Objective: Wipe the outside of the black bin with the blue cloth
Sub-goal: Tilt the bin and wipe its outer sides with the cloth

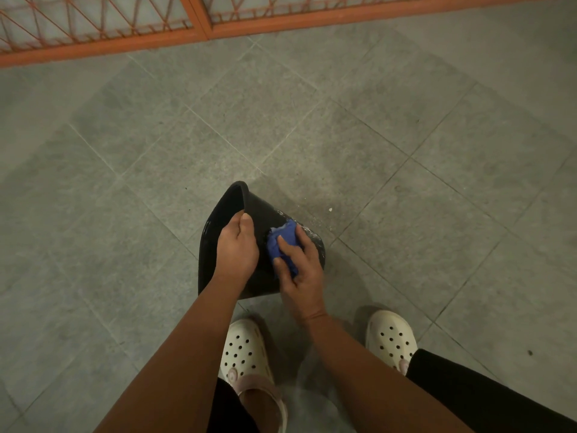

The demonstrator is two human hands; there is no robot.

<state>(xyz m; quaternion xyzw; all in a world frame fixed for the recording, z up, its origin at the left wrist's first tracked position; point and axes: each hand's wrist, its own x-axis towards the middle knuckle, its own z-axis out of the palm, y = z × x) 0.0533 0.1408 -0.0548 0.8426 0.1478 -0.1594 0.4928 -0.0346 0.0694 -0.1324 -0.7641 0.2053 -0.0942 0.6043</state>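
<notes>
The black bin (pixel 262 210) is tipped on its side on the grey tiled floor, its mouth facing left and its base to the right. My left hand (pixel 237 245) grips the rim, thumb on the outer wall and fingers hidden inside. My right hand (pixel 301 270) presses the crumpled blue cloth (pixel 282 243) flat against the bin's outer wall near the base. Whitish smears show on the wall just beyond the cloth.
My two feet in cream perforated clogs (pixel 245 351) (pixel 392 339) stand just behind the bin. An orange metal grille (pixel 199 29) runs along the far edge of the floor. A few small specks of debris (pixel 330 209) lie on the tiles right of the bin.
</notes>
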